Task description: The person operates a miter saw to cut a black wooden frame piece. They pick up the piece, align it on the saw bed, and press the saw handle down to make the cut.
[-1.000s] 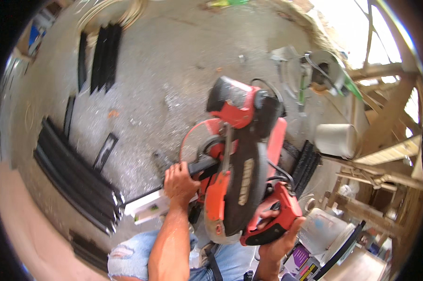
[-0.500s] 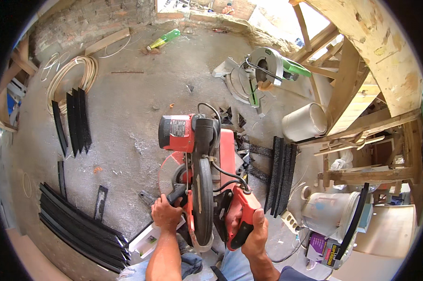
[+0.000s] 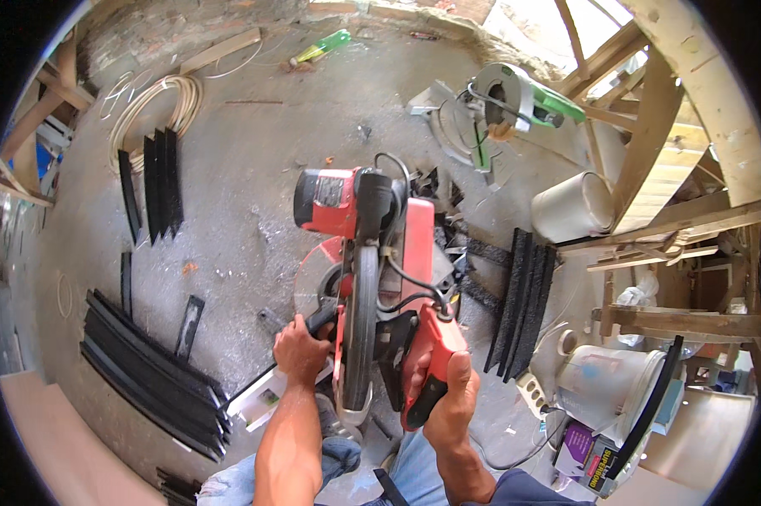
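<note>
Red-and-black miter saw [image 3: 363, 295] sits between the two hands and extends ahead of them, motor housing [image 3: 326, 201] up front, beyond the left hand. Left hand [image 3: 300, 350] curled round the black side grip [image 3: 319, 320]; right hand [image 3: 454, 392] wrapped round the red rear handle [image 3: 439, 358], palm on its right side. Both hands narrow, holding. White piece [image 3: 260, 396] with a label lies just left of the left wrist. Stack of black strips [image 3: 153, 371] further left of the left hand; more black strips [image 3: 522, 304] ahead and to the right of the right hand. Power strip [image 3: 532, 395] near the right hand, on its right, lidded bucket [image 3: 604, 379] past it. Green-and-white saw [image 3: 515, 97] on the floor, well ahead of both hands, slightly right.
</note>
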{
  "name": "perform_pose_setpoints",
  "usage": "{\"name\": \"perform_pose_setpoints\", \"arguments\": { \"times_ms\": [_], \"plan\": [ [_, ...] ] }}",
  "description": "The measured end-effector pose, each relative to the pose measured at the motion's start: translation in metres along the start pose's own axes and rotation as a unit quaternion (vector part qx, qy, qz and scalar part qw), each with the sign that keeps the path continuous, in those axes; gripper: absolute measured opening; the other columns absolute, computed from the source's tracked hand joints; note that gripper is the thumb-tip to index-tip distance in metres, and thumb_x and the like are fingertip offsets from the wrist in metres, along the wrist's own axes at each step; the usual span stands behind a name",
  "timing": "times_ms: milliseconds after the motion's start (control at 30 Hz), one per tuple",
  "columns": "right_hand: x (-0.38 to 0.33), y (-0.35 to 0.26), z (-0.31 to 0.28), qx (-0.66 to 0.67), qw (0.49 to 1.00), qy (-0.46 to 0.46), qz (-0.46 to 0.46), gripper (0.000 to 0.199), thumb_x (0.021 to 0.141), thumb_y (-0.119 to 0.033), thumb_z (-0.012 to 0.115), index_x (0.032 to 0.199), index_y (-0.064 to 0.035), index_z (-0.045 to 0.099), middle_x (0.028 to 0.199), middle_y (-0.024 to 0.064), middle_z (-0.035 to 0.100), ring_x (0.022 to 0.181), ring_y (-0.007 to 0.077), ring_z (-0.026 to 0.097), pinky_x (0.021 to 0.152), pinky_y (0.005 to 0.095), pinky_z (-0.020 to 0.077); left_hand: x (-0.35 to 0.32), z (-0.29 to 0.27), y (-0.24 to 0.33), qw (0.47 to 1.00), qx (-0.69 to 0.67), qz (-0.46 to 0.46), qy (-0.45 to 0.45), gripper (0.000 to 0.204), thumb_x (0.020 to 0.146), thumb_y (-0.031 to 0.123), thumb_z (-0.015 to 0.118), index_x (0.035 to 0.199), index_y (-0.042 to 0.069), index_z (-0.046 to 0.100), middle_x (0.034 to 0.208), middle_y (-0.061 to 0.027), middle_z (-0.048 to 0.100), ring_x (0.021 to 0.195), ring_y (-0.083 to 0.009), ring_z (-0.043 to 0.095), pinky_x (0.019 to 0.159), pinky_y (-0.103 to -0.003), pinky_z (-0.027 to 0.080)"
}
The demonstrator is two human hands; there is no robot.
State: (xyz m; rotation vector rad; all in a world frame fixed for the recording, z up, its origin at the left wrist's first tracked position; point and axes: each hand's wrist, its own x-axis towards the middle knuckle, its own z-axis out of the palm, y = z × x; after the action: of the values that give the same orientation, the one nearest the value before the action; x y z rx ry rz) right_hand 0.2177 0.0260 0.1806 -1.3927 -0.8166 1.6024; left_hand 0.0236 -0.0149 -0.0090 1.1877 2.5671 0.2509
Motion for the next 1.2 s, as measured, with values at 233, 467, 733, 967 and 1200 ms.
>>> {"name": "perform_pose_setpoints", "arguments": {
  "times_ms": [233, 467, 733, 967, 1200],
  "plan": [
    [0.001, 0.003, -0.004, -0.002, 1.0, 0.016, -0.02, 0.063, 0.1, -0.063, 0.048, 0.094, -0.002, 0.063, 0.073, 0.0026, 0.06, 0.059, 0.0097, 0.055, 0.055, 0.024, 0.0445, 0.002, 0.001, 0.006, 0.999, 0.011, -0.009, -0.034, 0.053, 0.078, 0.054, 0.074, 0.096, 0.006, 0.062, 0.092, -0.0169, 0.071, 0.09, -0.037, 0.069, 0.083, -0.047, 0.052],
    [0.003, 0.001, -0.001, -0.01, 0.999, 0.036, -0.028, 0.067, 0.1, -0.065, 0.046, 0.092, -0.0011, 0.063, 0.068, 0.0039, 0.06, 0.053, 0.0117, 0.055, 0.049, 0.0251, 0.0427, 0.002, 0.009, 0.0, 1.0, -0.027, 0.005, -0.003, 0.06, 0.076, 0.059, 0.073, 0.095, 0.004, 0.061, 0.091, -0.0199, 0.071, 0.088, -0.0423, 0.069, 0.08, -0.052, 0.054],
    [0.002, 0.024, -0.011, -0.018, 0.995, 0.093, -0.032, 0.064, 0.097, -0.068, 0.048, 0.097, -0.0051, 0.06, 0.07, 0.0038, 0.06, 0.055, 0.0125, 0.058, 0.049, 0.0263, 0.0496, 0.0, 0.006, -0.002, 0.998, -0.015, -0.007, -0.059, 0.061, 0.079, 0.055, 0.073, 0.109, 0.003, 0.061, 0.098, -0.0184, 0.069, 0.098, -0.0345, 0.067, 0.089, -0.045, 0.05],
    [-0.002, 0.033, -0.015, -0.004, 0.993, 0.113, -0.03, 0.065, 0.098, -0.069, 0.046, 0.101, -0.0049, 0.058, 0.071, -0.0003, 0.055, 0.057, 0.0114, 0.053, 0.053, 0.024, 0.046, 0.003, -0.001, -0.001, 0.998, -0.027, 0.005, -0.057, 0.05, 0.07, 0.035, 0.075, 0.106, 0.005, 0.06, 0.099, -0.0173, 0.067, 0.099, -0.0355, 0.066, 0.092, -0.046, 0.05],
    [0.007, 0.034, 0.0, 0.018, 0.998, 0.062, -0.025, 0.069, 0.095, -0.073, 0.048, 0.1, -0.0047, 0.057, 0.067, 0.0017, 0.056, 0.057, 0.0134, 0.057, 0.05, 0.0261, 0.0472, -0.002, 0.002, -0.004, 0.996, -0.049, -0.006, -0.069, 0.05, 0.072, 0.03, 0.073, 0.112, 0.003, 0.06, 0.101, -0.0183, 0.067, 0.105, -0.0351, 0.064, 0.096, -0.046, 0.048]
  ]
}}
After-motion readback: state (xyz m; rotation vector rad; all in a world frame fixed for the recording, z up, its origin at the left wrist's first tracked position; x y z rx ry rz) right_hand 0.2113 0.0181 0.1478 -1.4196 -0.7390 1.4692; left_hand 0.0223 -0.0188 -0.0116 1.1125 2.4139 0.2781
